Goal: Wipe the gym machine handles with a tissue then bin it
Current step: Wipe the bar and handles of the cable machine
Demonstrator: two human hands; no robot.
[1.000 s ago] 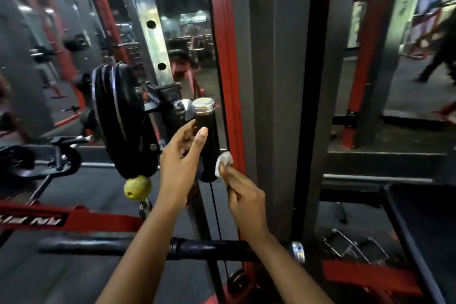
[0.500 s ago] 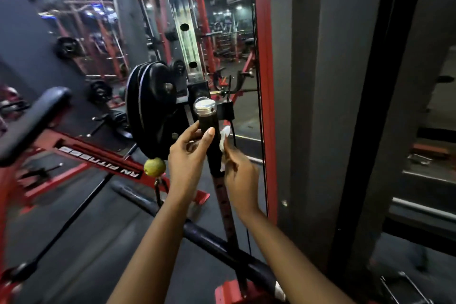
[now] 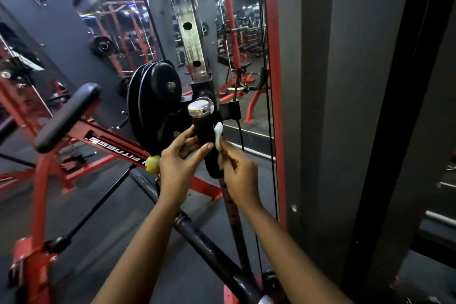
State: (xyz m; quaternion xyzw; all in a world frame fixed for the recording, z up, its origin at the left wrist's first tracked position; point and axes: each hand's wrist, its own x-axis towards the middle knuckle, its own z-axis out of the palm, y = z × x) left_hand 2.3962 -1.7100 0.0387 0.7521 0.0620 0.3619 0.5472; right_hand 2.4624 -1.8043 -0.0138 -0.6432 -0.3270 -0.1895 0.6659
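**Tissue against the right side of the machine handle**

The black handle (image 3: 202, 134) stands nearly upright in the middle of the view, its chrome cap (image 3: 199, 108) at the top. The left hand (image 3: 181, 164) has its grip clamped on the handle from the left: the thumb lies across the front of the black sleeve and the fingers curl round behind it. The right hand (image 3: 240, 176) comes in from the other side, its grip pinched together on a small white tissue (image 3: 218, 136), and the tissue touches the upper right edge of the handle just below the cap (the right fingertips are blurred, so how many of them hold the wad cannot be told).

Just left of the left hand a yellow-green ball (image 3: 153, 163) hangs under a black pulley wheel (image 3: 156, 103). A chrome upright (image 3: 188, 32) with round holes rises behind the handle. A red frame (image 3: 112, 142) with white lettering runs down to the left and carries a black padded roller (image 3: 67, 116). A black bar (image 3: 209, 250) lies low across the grey floor beneath the forearms, and a wide grey column (image 3: 320, 106) fills the right
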